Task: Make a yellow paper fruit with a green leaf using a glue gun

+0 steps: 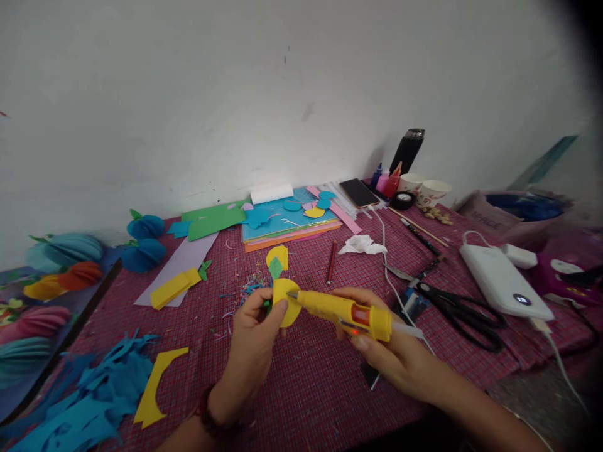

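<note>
In my left hand [252, 345] I pinch a yellow paper circle [288, 314] between thumb and fingers. A green paper leaf [276, 269] sticks up at its top edge. My right hand [384, 348] is wrapped around a yellow glue gun [336, 309], whose nozzle points left and meets the paper's face. A small red light glows on the gun, and a clear glue stick [409, 330] pokes out of its rear end. Just beyond the leaf lies another yellow paper piece [281, 252], partly covered by it.
Blue paper scraps [85, 402] and a yellow offcut [157, 389] lie at left, by folded paper pumpkins [75, 249]. Coloured sheets [292, 232] are stacked at the back. Black scissors [464, 314], a white power bank [504, 282] with cables, and a dark bottle [409, 150] stand at right.
</note>
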Demonstrator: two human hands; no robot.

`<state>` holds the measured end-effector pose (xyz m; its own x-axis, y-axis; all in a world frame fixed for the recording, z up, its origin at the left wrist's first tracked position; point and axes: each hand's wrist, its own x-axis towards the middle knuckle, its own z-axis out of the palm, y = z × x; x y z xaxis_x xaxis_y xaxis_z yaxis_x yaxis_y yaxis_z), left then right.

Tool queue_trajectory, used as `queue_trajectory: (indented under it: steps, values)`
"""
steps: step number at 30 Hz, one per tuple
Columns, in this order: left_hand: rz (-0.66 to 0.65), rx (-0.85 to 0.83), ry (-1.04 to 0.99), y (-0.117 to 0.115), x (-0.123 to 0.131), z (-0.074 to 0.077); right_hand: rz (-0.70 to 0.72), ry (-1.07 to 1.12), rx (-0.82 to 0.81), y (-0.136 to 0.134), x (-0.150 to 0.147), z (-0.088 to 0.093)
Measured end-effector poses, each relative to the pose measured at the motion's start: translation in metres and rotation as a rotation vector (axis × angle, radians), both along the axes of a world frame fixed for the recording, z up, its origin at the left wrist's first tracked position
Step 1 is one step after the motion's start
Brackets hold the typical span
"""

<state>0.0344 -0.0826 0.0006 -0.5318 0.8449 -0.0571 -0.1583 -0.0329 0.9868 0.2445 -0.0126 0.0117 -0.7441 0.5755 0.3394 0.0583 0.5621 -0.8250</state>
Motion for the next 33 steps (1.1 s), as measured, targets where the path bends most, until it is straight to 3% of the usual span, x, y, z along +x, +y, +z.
queue_trajectory:
  steps: [5,24,30,33]
  values:
    - [-0.037,0.010,-0.163,0.002,0.001,0.003,0.003,0.037,-0.039,0.000,0.009,0.007]
    - [-0.094,0.008,0.037,0.000,0.002,-0.005,0.019,0.093,-0.030,-0.006,0.000,0.003]
    - [-0.077,0.001,0.053,0.000,0.001,-0.009,-0.043,0.091,0.002,-0.006,0.005,0.002]
    - [-0.056,-0.023,0.006,0.001,0.001,-0.008,-0.127,0.055,0.112,0.000,0.015,0.007]
